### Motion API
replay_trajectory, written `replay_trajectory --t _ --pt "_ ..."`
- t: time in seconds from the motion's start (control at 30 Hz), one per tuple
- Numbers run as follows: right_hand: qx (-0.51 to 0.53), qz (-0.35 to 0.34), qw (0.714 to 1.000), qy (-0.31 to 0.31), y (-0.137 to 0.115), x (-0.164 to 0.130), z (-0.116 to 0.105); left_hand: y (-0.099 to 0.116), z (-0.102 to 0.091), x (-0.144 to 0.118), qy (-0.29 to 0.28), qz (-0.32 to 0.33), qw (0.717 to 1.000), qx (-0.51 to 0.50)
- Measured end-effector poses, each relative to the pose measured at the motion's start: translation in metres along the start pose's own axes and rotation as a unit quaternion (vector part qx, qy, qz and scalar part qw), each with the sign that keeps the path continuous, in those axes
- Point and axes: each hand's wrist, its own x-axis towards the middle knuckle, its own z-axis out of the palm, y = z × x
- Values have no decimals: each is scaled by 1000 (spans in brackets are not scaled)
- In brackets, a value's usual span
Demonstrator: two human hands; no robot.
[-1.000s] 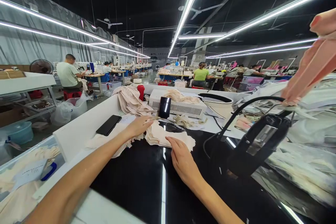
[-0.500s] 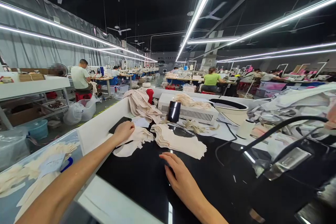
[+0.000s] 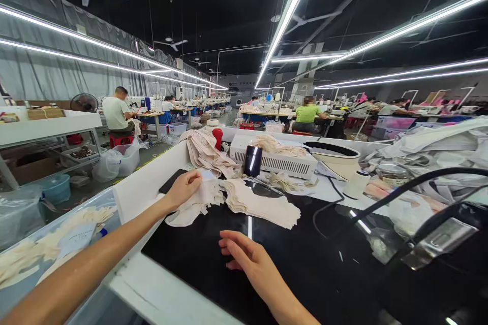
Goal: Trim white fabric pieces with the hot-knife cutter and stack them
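Cream fabric pieces (image 3: 198,198) — left of centre frame, pinched by left hand (image 3: 183,189).
Right hand (image 3: 247,261) loosely spread — resting on black worktop (image 3: 305,269), lower centre.

my left hand (image 3: 184,189) pinches a cream fabric piece (image 3: 198,198) off the small pile, beside the bigger fabric stack (image 3: 259,205). my right hand (image 3: 249,261) hovers, fingers loose, over the black table (image 3: 305,264).

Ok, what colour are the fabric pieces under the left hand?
Cream, plain, no pattern: the fabric pieces under the left hand, best seen in the head view.
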Motion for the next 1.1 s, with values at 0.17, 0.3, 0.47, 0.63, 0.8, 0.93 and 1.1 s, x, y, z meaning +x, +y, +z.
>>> replay_trajectory --t 0.17,0.3,0.47,0.63,0.8,0.93,1.1 --pt "338 168 926 18 -30 -11 17 35 16 -23 -82 83 992 -46" --pt "410 235 880 50 -44 -14 14 57 25 -43 -162 159 973 -43" --pt "404 213 887 66 -32 -17 5 70 33 -67 -264 265 927 4" --pt "418 148 889 117 -25 -18 -1 62 48 -86 -300 121 935 -147" --pt "436 113 881 147 -35 -23 -7 43 64 -85 -258 -94 911 -306" --pt "437 107 882 143 -39 -30 -5 48 69 -83 -243 -153 879 -382" --pt "405 91 900 133 -27 -35 -6 64 73 -86 -229 -243 805 -491"
